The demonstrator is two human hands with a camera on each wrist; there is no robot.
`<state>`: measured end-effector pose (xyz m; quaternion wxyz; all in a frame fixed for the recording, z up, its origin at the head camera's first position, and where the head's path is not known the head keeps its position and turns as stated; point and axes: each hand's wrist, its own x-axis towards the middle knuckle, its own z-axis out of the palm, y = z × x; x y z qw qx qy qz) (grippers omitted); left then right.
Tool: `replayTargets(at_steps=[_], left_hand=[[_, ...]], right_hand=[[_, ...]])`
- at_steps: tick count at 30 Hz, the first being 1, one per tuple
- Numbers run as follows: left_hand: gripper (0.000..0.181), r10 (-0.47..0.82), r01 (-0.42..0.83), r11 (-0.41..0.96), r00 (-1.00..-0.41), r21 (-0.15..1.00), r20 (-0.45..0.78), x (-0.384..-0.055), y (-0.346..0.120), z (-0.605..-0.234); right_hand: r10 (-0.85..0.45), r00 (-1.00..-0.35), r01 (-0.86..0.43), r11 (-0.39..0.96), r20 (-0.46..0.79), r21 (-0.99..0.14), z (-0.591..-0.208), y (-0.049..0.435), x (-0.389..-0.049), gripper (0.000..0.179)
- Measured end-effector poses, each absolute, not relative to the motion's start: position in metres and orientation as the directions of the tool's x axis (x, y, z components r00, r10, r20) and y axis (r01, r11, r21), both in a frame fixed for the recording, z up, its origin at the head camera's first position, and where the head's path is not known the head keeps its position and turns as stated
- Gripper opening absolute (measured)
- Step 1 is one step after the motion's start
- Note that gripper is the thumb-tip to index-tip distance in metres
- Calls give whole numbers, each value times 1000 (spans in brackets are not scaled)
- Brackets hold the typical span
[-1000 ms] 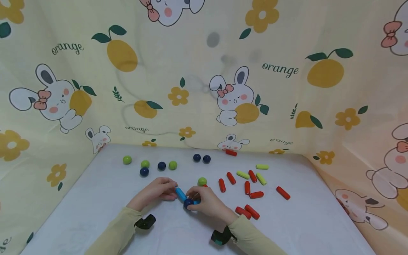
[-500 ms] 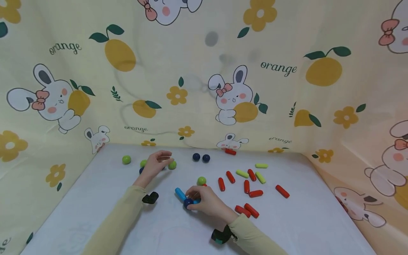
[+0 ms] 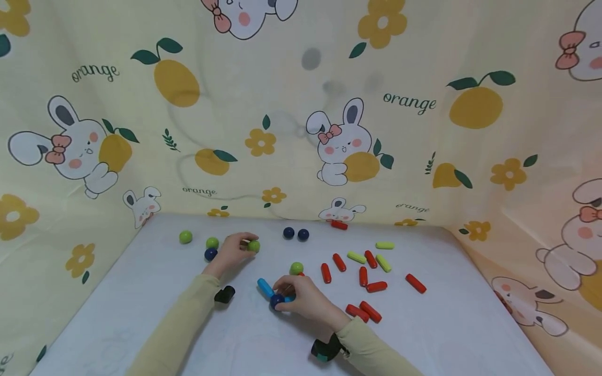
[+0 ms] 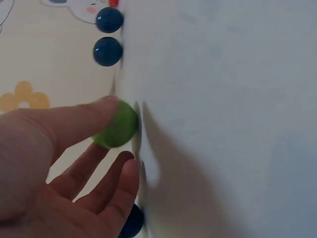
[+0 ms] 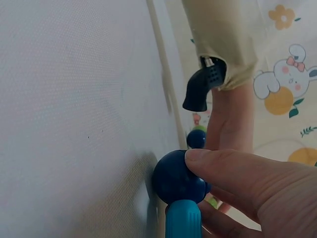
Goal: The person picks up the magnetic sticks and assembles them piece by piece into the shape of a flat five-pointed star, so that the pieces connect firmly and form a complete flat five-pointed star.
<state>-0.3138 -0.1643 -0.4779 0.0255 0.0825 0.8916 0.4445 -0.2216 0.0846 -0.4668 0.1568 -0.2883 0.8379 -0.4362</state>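
In the head view my left hand (image 3: 231, 254) is at the back left, at a green ball (image 3: 254, 246). The left wrist view has the thumb on this green ball (image 4: 121, 129) and a finger behind it, pinching it at the tabletop. Below the fingers a navy ball (image 4: 132, 224) is partly covered. My right hand (image 3: 308, 298) holds another navy ball (image 3: 276, 301) between thumb and fingers, near the middle. One blue rod (image 3: 265, 287) sticks out of that ball to the upper left; a second blue rod (image 3: 289, 299) is mostly behind the fingers.
Several red rods (image 3: 363, 276) and light green rods (image 3: 384, 245) lie scattered on the right of the white table (image 3: 447, 334). Two navy balls (image 3: 303, 235) sit at the back. Another green ball (image 3: 296, 268) rests beyond my right hand. More balls (image 3: 185, 237) are at the back left.
My left hand has let go of the blue rod, moved to the back left and taken hold of a green ball. The right hand stays on the navy ball.
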Motion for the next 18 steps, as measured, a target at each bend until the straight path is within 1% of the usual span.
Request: replayTargets(at_steps=[6, 10, 14, 18], left_hand=[[35, 160, 138, 616, -986, 775, 48, -307, -164, -481], [30, 150, 125, 629, -988, 767, 38, -300, -165, -481], [31, 145, 93, 635, -989, 767, 0, -290, -168, -482], [31, 146, 27, 581, -987, 813, -72, -276, -169, -481]], right_hand=[[-615, -788, -348, 462, -12, -816, -468, 83, -222, 32], [-617, -787, -353, 462, -8, -814, -469, 84, -222, 31], [-616, -788, -354, 463, -8, -812, -469, 84, -222, 32], [-617, -787, -353, 457, -5, -817, -468, 84, -221, 32]])
